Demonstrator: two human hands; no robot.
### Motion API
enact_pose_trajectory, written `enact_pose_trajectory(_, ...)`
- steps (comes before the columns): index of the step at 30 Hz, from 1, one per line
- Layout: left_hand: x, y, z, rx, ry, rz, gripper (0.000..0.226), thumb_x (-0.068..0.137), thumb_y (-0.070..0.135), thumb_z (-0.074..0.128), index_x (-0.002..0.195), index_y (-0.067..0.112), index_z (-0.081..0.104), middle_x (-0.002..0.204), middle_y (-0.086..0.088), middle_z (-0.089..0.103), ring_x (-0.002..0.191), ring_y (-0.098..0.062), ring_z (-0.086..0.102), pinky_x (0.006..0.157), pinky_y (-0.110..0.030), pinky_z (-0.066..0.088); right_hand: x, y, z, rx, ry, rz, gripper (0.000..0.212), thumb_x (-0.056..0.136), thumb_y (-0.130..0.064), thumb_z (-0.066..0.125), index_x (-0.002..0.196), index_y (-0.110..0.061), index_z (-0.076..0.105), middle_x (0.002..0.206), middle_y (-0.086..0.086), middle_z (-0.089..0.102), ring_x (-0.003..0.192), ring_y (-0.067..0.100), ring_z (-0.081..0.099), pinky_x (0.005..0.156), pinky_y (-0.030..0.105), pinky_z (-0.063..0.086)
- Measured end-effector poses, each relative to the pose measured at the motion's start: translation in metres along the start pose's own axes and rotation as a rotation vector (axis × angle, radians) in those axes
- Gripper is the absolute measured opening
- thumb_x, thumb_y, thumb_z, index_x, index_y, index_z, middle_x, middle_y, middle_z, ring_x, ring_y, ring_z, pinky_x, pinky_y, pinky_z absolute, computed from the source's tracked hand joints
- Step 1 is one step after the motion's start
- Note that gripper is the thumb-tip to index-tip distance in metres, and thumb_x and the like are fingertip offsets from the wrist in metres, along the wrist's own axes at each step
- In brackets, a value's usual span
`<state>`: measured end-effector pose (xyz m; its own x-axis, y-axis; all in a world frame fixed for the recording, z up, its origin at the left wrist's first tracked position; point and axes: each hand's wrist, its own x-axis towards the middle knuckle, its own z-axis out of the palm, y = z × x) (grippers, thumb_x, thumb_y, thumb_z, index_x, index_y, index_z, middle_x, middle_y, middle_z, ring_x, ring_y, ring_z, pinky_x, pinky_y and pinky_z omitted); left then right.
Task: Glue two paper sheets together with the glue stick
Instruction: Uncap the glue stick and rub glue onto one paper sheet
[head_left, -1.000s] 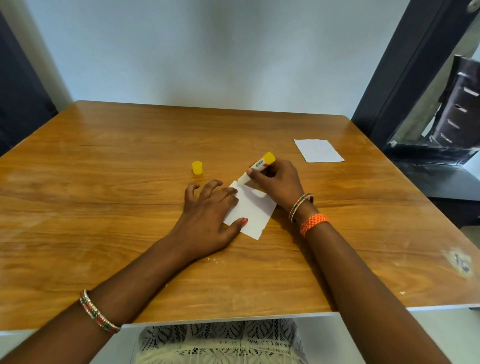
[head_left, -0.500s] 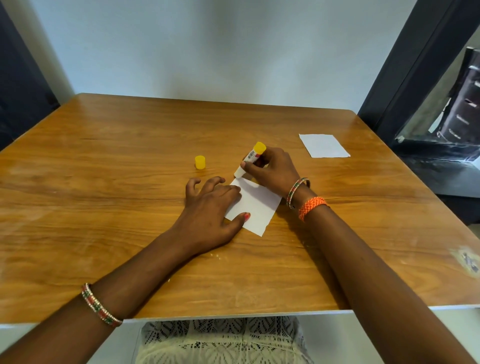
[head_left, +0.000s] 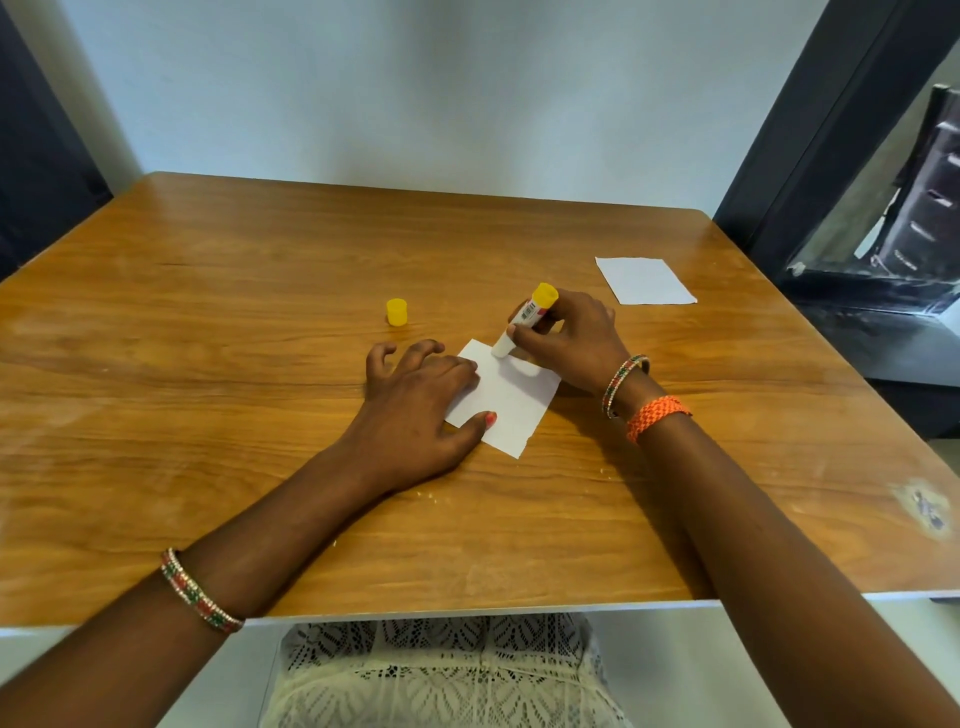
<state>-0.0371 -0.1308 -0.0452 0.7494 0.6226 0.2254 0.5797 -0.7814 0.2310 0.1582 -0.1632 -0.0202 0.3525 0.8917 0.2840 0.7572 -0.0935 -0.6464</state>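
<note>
A small white paper sheet (head_left: 511, 402) lies on the wooden table (head_left: 208, 322) in front of me. My left hand (head_left: 415, 410) rests flat on the sheet's left edge, thumb pressing on the paper. My right hand (head_left: 569, 345) grips an uncapped glue stick (head_left: 524, 322), white with a yellow end, tilted with its tip touching the sheet near the far corner. The yellow cap (head_left: 397, 312) stands on the table to the left, apart from both hands. A second white sheet (head_left: 644, 280) lies flat at the far right.
The table's near edge runs just above my lap. A dark door frame (head_left: 810, 145) and dark furniture (head_left: 924, 218) stand beyond the table's right side. A worn patch (head_left: 922, 506) marks the wood near the right front corner.
The glue stick's tip has shifted slightly across the far corner of the sheet. My left hand has stayed on the paper's left edge.
</note>
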Motion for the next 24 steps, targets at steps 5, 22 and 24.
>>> enact_pose_trajectory(5,0.000,0.000,0.000,0.007,0.002,-0.007,0.057,0.080,0.062,0.031,0.124,0.030,0.049,0.139,0.009,0.048,0.137,-0.016,0.026,0.108,-0.046,0.009,-0.007,0.003,-0.008,0.004,0.002,0.018,0.027,0.082,-0.035,0.066,0.099,-0.014,0.067,0.104,0.004,0.069,0.096,0.017,0.058,0.089,0.032,0.021)
enact_pose_trajectory(22,0.000,-0.001,0.001,-0.004,0.011,-0.009,0.058,0.079,0.063,0.032,0.123,0.030,0.051,0.139,0.010,0.048,0.136,-0.016,0.026,0.107,-0.045,0.009,-0.033,0.012,-0.031,0.047,-0.015,0.110,0.018,0.074,-0.043,0.066,0.088,-0.030,0.064,0.091,-0.009,0.063,0.095,0.020,0.061,0.094,0.057,0.044)
enact_pose_trajectory(24,0.000,-0.002,0.001,-0.004,0.015,-0.009,0.057,0.080,0.062,0.033,0.123,0.030,0.051,0.138,0.010,0.048,0.136,-0.016,0.026,0.107,-0.045,0.009,-0.036,0.014,-0.033,0.049,-0.013,0.120,0.019,0.074,-0.044,0.065,0.088,-0.031,0.063,0.092,-0.009,0.063,0.098,0.020,0.060,0.094,0.057,0.043)
